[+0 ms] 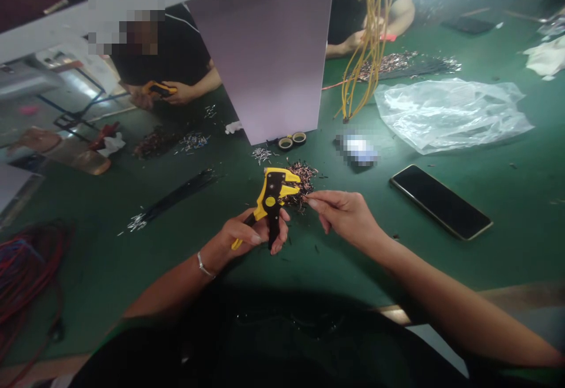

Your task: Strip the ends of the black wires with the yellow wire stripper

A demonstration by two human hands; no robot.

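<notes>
My left hand [253,232] is wrapped round the handles of a yellow and black wire stripper [271,199], its jaws pointing right and standing apart. Thumb and index finger of my right hand [342,214] pinch together just right of the jaws, on what looks like a short, thin wire [305,198]; most of it is hidden by the fingertips. Directly behind the tool and the right fingertips lies a heap of short black wire pieces with copper ends [304,171]. To the left rests a bundle of longer black wires [179,194] with pale ends.
A phone [441,201] lies right of my right hand, with a clear plastic bag [454,114] behind it. Two tape rolls [292,140] sit by an upright white panel [273,58]. Red cables [30,276] are coiled at left. Two people work across the green table [353,276].
</notes>
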